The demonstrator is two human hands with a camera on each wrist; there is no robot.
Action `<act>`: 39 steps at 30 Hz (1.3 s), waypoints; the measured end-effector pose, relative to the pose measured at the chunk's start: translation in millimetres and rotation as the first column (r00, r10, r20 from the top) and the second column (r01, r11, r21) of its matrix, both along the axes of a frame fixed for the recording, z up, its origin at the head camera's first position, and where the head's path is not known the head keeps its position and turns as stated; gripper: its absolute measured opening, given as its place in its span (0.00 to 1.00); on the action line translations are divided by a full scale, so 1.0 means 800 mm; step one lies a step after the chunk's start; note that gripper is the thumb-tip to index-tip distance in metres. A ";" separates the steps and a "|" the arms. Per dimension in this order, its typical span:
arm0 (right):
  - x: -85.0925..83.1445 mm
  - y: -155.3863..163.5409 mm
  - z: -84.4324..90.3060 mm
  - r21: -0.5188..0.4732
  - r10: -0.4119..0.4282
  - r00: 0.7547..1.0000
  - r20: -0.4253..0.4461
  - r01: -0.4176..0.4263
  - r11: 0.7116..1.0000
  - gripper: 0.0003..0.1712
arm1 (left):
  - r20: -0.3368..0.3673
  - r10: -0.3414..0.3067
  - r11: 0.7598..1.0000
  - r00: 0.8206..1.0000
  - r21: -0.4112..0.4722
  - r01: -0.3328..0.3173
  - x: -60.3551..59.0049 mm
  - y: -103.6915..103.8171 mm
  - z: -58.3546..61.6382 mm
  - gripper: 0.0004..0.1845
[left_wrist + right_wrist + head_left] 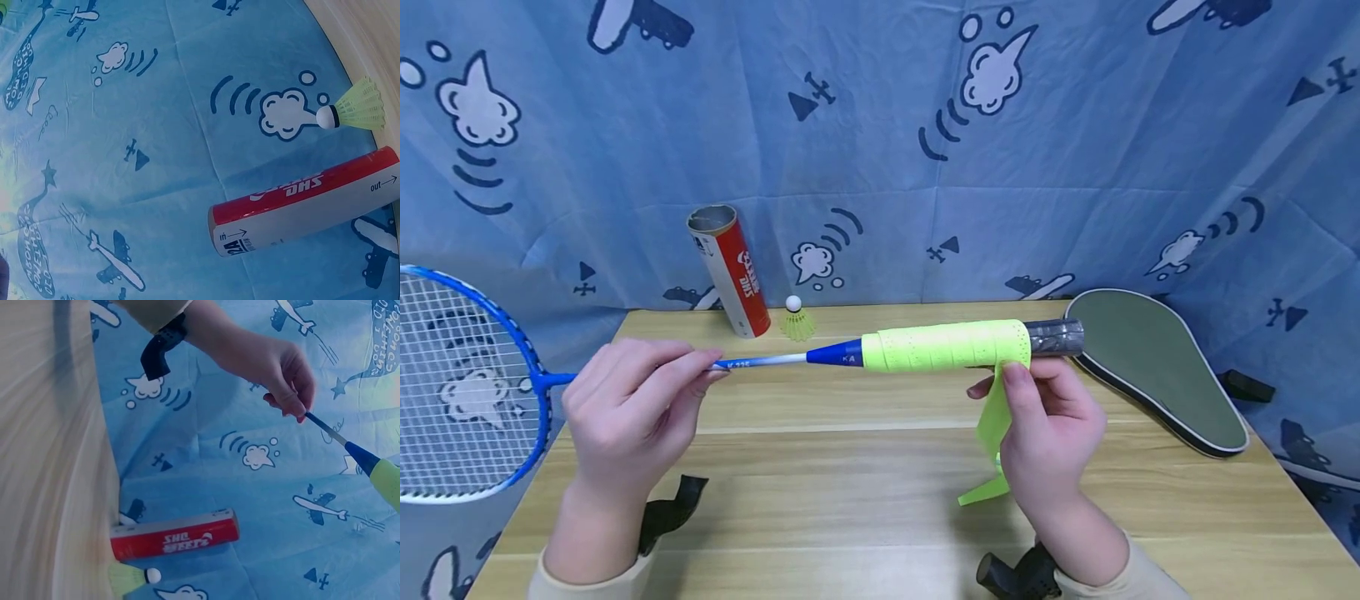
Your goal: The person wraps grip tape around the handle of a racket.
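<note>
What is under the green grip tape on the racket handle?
At the butt end, past the green grip tape, a grey handle shows. What lies beneath the wrapped part is covered. The right hand pinches the loose strip.

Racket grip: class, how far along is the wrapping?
Done: green tape covers most of the handle. In hand: the left hand holds the shaft; the right hand pinches the loose tail. Left: the grey butt end is bare.
</note>
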State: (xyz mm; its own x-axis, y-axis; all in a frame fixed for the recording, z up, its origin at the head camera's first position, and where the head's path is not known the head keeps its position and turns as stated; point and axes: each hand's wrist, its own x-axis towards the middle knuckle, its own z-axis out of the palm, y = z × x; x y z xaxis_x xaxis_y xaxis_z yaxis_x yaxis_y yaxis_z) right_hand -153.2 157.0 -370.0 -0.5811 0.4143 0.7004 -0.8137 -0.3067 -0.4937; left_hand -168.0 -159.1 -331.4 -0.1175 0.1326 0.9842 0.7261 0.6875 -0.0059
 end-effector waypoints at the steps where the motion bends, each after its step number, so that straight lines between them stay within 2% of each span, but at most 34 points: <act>1: 0.000 0.001 0.000 0.004 0.002 1.000 0.001 -0.002 1.000 0.05 | -0.009 0.010 1.000 1.000 0.007 -0.010 -0.001 0.001 0.000 0.21; 4: -0.001 0.002 0.002 0.010 0.013 1.000 0.004 -0.013 1.000 0.05 | -0.018 0.019 1.000 1.000 0.012 -0.018 -0.001 0.001 0.000 0.20; 7: -0.002 0.002 0.002 0.000 0.018 1.000 0.000 -0.018 1.000 0.04 | -0.011 -0.022 1.000 1.000 -0.023 0.021 -0.001 -0.001 0.000 0.20; 11: -0.002 0.003 0.003 0.001 -0.025 0.999 0.023 0.025 1.000 0.06 | -0.006 -0.082 0.995 0.997 -0.062 0.082 -0.001 -0.004 0.000 0.21; 15: -0.003 0.003 0.003 0.015 -0.058 0.997 0.051 0.057 0.998 0.06 | 0.000 -0.095 0.994 0.996 -0.063 0.094 0.000 -0.006 0.000 0.20; 22: -0.002 0.004 0.003 0.040 -0.012 1.000 0.018 0.011 0.999 0.05 | -0.019 -0.116 0.993 0.993 -0.030 0.115 -0.002 -0.008 0.000 0.18; 27: -0.001 0.004 0.002 0.060 0.002 1.000 -0.003 -0.002 0.998 0.08 | -0.021 -0.085 0.996 0.996 -0.014 0.085 -0.004 -0.008 -0.002 0.18; 33: -0.001 0.006 0.002 0.116 -0.047 0.998 0.028 0.043 0.992 0.09 | -0.045 -0.034 0.999 0.998 0.035 0.035 -0.006 -0.002 -0.001 0.20; 37: 0.000 0.006 0.004 0.153 -0.056 0.997 0.057 0.047 0.987 0.06 | -0.071 -0.006 0.997 0.997 0.074 0.011 -0.006 0.004 0.001 0.20; 39: 0.000 0.006 0.004 0.163 -0.043 0.997 0.061 0.033 0.986 0.03 | -0.062 0.004 0.998 0.998 0.068 0.000 -0.005 0.005 0.002 0.20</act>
